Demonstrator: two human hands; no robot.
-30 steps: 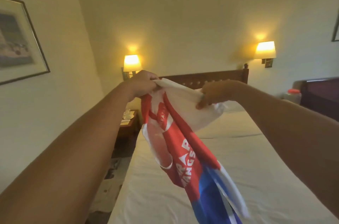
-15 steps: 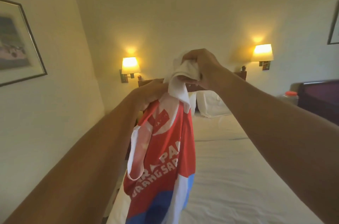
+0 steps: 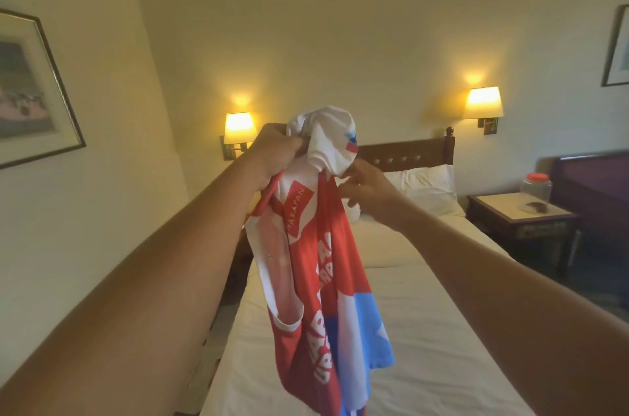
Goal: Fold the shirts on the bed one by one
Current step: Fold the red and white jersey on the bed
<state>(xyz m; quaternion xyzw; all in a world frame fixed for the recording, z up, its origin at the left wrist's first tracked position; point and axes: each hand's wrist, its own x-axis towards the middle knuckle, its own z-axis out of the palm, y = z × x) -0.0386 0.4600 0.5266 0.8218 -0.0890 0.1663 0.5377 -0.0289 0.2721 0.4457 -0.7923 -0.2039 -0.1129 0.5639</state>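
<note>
The shirt [image 3: 316, 266], red with white lettering and blue and white panels, hangs in the air above the near half of the bed [image 3: 425, 330], clear of the sheet. Its top is bunched into a white wad at the level of the headboard [image 3: 405, 152]. The left hand [image 3: 275, 152] grips that bunched fabric from the left side, fingers curled tightly round it. The right hand [image 3: 362, 186] sits just to the right and a little lower, fingers partly spread, fingertips [image 3: 347, 177] at the lower edge of the white wad (whether they pinch the cloth or only touch it I cannot tell). The rest of the shirt drapes straight down between the two forearms, a sleeve opening showing on its left edge.

At the head of the bed lie white pillows [image 3: 422, 177]. Two lit wall lamps [image 3: 239, 124] flank the headboard. A bedside table [image 3: 520, 214] stands at the bed's right edge, carrying a clear jar [image 3: 537, 190] with an orange lid. A framed picture [image 3: 30, 89] hangs on the left wall.
</note>
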